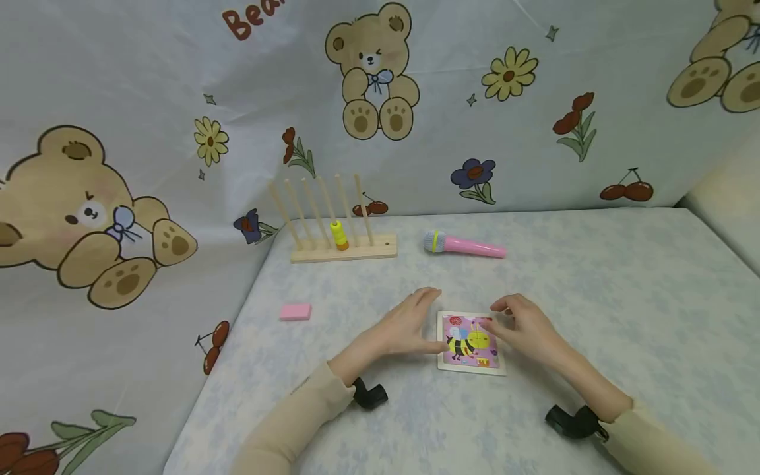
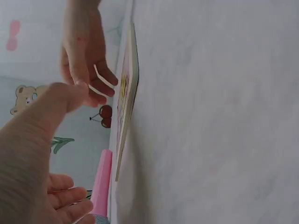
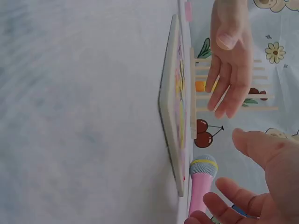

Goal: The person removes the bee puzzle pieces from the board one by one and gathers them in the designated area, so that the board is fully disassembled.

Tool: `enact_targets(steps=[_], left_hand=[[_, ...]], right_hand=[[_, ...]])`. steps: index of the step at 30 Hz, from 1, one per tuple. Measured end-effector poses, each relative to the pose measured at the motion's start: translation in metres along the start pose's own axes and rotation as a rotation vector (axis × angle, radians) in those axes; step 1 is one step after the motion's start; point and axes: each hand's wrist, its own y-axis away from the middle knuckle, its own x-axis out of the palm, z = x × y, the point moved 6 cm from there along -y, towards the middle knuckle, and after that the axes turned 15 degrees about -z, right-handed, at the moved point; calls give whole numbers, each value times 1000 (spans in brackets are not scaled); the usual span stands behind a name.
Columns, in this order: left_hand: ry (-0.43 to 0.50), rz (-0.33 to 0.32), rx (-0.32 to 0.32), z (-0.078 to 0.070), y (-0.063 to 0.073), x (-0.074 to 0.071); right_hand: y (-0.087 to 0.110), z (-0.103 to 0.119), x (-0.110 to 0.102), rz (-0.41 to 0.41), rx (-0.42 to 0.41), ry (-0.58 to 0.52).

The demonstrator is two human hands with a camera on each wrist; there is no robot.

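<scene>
A square bee puzzle board (image 1: 472, 371) with a pale frame lies flat on the table, its pink picture facing up. At its left edge is my left hand (image 1: 406, 326), fingers spread and thumb reaching over the frame. My right hand (image 1: 528, 333) hovers at the right side, fingers loosely bent, thumb over the picture's edge. In the left wrist view the board (image 2: 134, 65) shows edge-on, with the right hand (image 2: 84, 56) beyond it. The right wrist view shows the left hand (image 3: 231, 65) across the board (image 3: 170, 98). Neither hand holds anything.
A pink toy microphone (image 1: 472, 247) lies behind the board. Farther left stands a wooden peg rack (image 1: 374, 249) with yellow and orange pieces (image 1: 339, 235) on one peg. A pink block (image 1: 295, 312) sits on the left. A bear-print cloth (image 1: 249, 86) hangs at the back.
</scene>
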Motion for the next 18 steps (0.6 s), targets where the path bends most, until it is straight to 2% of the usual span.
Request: enact_targets(steps=[4,8,11,14,18], left_hand=[[33,2,24,4,7,15],[95,9,42,6,15,27],[146,14,53,6,18,32],[169,22,69,5,17,33],[137,30,83,5,14,32]], right_hand=[[7,-14,6,-1,26,-59],[13,-20,13,-36,-47,-77],[15,-21,14,-64,-91,-72],[15,-22,13,-76,-101,-61],[13,-23,12,-95,-116,-52]])
